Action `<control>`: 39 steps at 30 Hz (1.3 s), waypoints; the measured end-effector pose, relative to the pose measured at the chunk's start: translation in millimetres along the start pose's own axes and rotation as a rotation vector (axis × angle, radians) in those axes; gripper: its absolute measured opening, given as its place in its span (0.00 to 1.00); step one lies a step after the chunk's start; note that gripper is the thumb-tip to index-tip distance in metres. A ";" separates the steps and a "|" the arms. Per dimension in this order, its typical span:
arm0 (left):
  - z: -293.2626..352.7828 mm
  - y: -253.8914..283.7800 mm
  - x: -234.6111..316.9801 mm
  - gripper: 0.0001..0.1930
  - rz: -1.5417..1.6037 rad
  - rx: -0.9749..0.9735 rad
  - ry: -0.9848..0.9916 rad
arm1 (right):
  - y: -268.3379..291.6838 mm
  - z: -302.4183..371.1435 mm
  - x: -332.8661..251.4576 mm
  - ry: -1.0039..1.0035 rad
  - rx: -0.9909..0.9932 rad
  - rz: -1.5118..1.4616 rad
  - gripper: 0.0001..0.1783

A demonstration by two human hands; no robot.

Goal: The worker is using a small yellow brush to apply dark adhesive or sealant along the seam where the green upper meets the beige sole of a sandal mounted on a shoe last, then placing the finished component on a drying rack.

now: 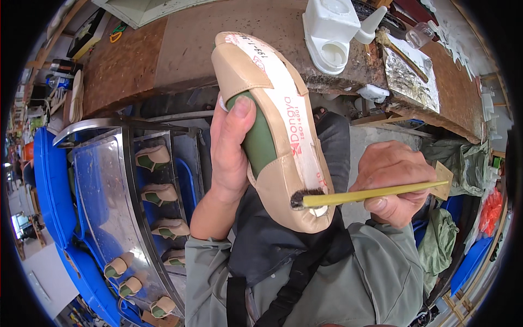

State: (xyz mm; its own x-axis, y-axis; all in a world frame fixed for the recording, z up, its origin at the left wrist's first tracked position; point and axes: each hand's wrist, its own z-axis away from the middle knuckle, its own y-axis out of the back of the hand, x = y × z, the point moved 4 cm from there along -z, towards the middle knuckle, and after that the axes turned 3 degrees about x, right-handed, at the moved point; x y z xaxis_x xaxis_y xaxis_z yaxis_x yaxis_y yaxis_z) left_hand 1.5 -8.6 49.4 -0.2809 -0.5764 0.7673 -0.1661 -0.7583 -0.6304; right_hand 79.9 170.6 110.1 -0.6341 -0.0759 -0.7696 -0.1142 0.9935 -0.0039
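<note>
A beige shoe upper [275, 182] on a green shoe last [258, 136] is held bottom-up over my lap, with a white insole [297, 122] along its underside. My left hand [231, 144] grips it from the left side, thumb pressed on the green last; its other fingers are mostly hidden behind the shoe. My right hand [395, 177] is closed around a brush [376, 194] with a flat yellow handle. The brush's dark bristles touch the near end of the shoe's underside, where the insole meets the folded beige edge.
Ahead is a brown workbench [190, 46] with a white plastic glue container [329, 41], a clear bottle [419, 35] and stained paper [417, 76]. At left stands a metal rack [103, 180] with several beige shoes [159, 193], beside blue crates [54, 196]. A red bag [491, 212] hangs at right.
</note>
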 end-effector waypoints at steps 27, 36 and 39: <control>40.2 -13.2 -64.6 0.18 0.414 -0.029 0.744 | -11.6 -28.9 26.6 0.081 -0.473 -0.494 0.10; 33.0 -8.0 -51.1 0.28 0.262 0.051 0.398 | 7.9 5.7 5.0 -0.286 0.125 -0.079 0.14; 21.1 3.3 -35.2 0.29 0.270 0.045 0.205 | -9.6 28.0 -32.2 0.432 0.044 0.335 0.09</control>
State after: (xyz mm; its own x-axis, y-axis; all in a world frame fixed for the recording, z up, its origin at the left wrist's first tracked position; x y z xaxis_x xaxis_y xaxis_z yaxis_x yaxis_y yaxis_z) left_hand 30.8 2.7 22.7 -0.4943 -0.6882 0.5311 -0.0197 -0.6019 -0.7983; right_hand 122.9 165.9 117.0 -0.8875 0.2266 -0.4013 0.1744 0.9711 0.1627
